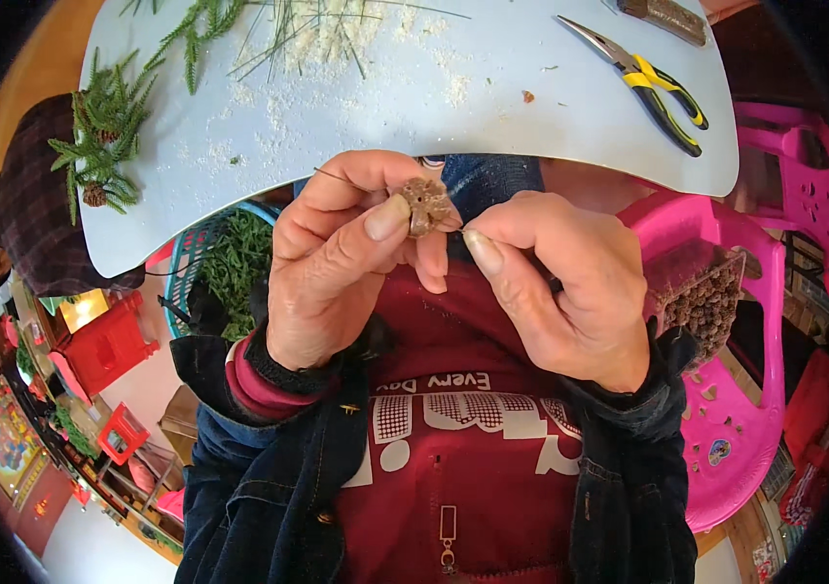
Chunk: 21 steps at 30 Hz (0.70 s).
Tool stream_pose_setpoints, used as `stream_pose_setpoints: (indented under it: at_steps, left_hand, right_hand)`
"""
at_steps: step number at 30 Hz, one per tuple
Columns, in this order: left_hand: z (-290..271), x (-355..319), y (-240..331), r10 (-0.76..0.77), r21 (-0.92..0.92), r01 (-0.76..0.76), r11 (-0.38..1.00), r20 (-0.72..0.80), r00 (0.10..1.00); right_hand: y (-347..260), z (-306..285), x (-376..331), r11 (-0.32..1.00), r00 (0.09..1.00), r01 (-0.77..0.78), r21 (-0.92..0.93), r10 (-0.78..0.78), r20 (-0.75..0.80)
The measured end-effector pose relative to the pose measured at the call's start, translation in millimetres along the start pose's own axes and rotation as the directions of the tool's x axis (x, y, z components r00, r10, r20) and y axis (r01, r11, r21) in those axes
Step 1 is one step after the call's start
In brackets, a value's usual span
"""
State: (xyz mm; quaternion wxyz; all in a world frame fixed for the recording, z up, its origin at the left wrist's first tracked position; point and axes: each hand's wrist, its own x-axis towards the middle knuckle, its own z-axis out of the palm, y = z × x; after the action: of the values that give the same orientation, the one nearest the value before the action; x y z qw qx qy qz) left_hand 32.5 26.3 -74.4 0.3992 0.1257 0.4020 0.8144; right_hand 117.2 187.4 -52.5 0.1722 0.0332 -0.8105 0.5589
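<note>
Small brown cone [425, 204] pinched in left hand [337, 258] (thumb over it)

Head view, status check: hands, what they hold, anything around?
Left hand pinches small brown cone, thin wire sticking out. Right hand pinches at cone's edge. Pliers and green sprigs lie on table, apart.

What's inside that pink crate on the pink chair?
The pink crate on the pink chair is packed with small brown cones, only the top layer showing through its open side. Its far end is hidden behind the right hand, and lower layers cannot be seen.
</note>
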Motion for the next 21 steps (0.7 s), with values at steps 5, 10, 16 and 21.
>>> stream_pose_setpoints:
  at_steps: [5,10,16,21]
  left_hand:
    - [1.5,-0.3,-3.2,0.012,-0.032,-0.012,0.999,-0.008,1.000]
    - [8.9,1.9,-5.1,0.028,-0.001,-0.028,1.000,-0.037,0.999]
    - [9.3,4.5,-13.2,0.304,0.480,-0.252,0.840,-0.031,0.952]
    - [16.2,2.7,-14.1,0.298,0.421,-0.242,0.874,-0.073,0.952]
  right_hand:
    - [1.3,-1.8,-1.1,1.000,1.000,-0.010,0.029,0.010,0.015]
    - [4.1,-6.6,-2.7,0.998,0.999,-0.024,0.063,0.023,0.026]
    - [10.8,1.7,-10.3,0.999,0.999,-0.009,0.049,0.011,-0.039]
    - [11.5,5.9,-13.0,0.989,0.993,-0.109,0.102,0.113,-0.033]
